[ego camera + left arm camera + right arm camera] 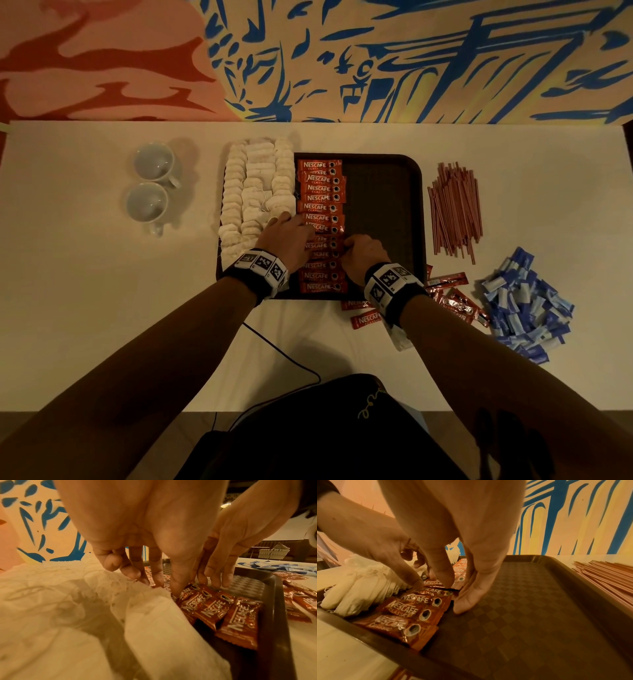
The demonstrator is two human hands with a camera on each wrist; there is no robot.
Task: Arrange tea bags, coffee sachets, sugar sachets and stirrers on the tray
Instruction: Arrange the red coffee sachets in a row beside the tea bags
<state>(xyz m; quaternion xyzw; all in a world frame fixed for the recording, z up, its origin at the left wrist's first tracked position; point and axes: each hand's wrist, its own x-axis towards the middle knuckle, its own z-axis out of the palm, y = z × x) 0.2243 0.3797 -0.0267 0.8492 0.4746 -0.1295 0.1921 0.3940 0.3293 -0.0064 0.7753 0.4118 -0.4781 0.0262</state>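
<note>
A dark brown tray (380, 205) lies mid-table. White tea bags (253, 185) fill its left part in rows. Beside them runs a column of red coffee sachets (320, 198), and the tray's right part is bare. My left hand (301, 233) rests on the column near its front, thumb and straight fingertips (159, 584) pressing on the sachets' left ends. My right hand (347, 245) pinches the right end of one coffee sachet (436, 586) in the column between thumb and fingers (467, 601). Pink stirrers (455, 209) and blue sugar sachets (524, 305) lie on the table to the right.
Loose coffee sachets (455, 301) lie off the tray's front right corner. Two pale cups (152, 162) (147, 202) stand at the left. A thin black cable (284, 356) crosses the white table in front of the tray. A painted wall rises behind.
</note>
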